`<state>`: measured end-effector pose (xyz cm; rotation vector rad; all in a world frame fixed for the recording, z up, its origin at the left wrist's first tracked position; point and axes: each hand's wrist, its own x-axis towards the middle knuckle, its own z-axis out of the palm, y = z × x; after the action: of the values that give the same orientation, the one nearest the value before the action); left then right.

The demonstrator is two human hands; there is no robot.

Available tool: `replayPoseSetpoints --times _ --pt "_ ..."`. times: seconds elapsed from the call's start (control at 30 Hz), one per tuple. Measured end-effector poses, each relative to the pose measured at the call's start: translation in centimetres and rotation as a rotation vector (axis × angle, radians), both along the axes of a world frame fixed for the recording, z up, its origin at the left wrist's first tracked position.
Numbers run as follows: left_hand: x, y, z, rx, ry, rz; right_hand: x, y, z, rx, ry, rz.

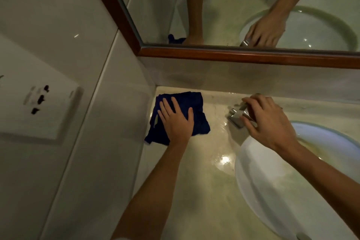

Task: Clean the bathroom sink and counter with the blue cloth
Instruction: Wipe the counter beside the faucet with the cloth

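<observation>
Left hand [176,122] presses flat, straight fingers on the crumpled dark blue cloth [196,115] at the pale marble surface's [194,191] rear left corner, right hand [269,122] grasping the chrome tap [236,118] behind the white oval sink [272,191]; wiping under way, next sweeping toward the sink.

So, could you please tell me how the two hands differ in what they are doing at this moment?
The left hand lies flat with straight, spread fingers, pressing the blue cloth onto the counter near the corner. The right hand has curled fingers round the chrome tap beside the sink. The left touches fabric, the right metal. Both are bare and reach forward over the counter.
</observation>
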<state>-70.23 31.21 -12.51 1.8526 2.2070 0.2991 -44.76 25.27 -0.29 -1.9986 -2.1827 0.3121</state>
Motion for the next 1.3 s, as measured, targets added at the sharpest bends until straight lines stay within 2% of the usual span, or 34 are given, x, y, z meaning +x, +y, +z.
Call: replayPoseSetpoints --times 0.1,0.23,0.4,0.57,0.7,0.8,1.0,1.1,1.17,1.3 --pt "-1.8 2.5 -0.7 0.041 0.025 -0.026 0.2 0.0 -0.2 0.027 0.009 0.010" --pt "-3.3 4.7 -1.2 0.143 -0.033 -0.041 0.4 0.1 -0.5 0.048 0.001 0.019" --pt "-2.4 4.4 -1.4 0.113 -0.008 -0.026 0.5 0.0 -0.7 0.047 -0.015 0.018" --pt "2.7 2.9 -1.0 0.126 0.014 -0.064 0.4 -0.1 -0.6 0.038 -0.020 0.017" --pt "8.9 1.2 -0.7 0.139 0.046 -0.209 0.3 -0.1 -0.3 0.043 -0.042 0.020" --pt "10.3 0.8 -0.8 0.168 0.017 -0.265 0.2 -0.1 -0.3 0.052 -0.044 0.023" --pt "6.3 1.7 -0.8 0.235 -0.056 -0.260 0.2 -0.1 -0.5 0.050 -0.018 0.018" --pt "-0.9 3.2 -1.1 0.190 -0.016 -0.129 0.2 0.0 -0.6 0.041 -0.015 0.015" --pt "-5.2 3.7 -1.3 0.174 -0.037 -0.116 0.2 0.1 -0.7 0.042 -0.018 0.010" --pt "-6.0 3.6 -1.4 0.147 -0.001 -0.165 0.0 0.0 -0.8 0.037 -0.016 0.002"
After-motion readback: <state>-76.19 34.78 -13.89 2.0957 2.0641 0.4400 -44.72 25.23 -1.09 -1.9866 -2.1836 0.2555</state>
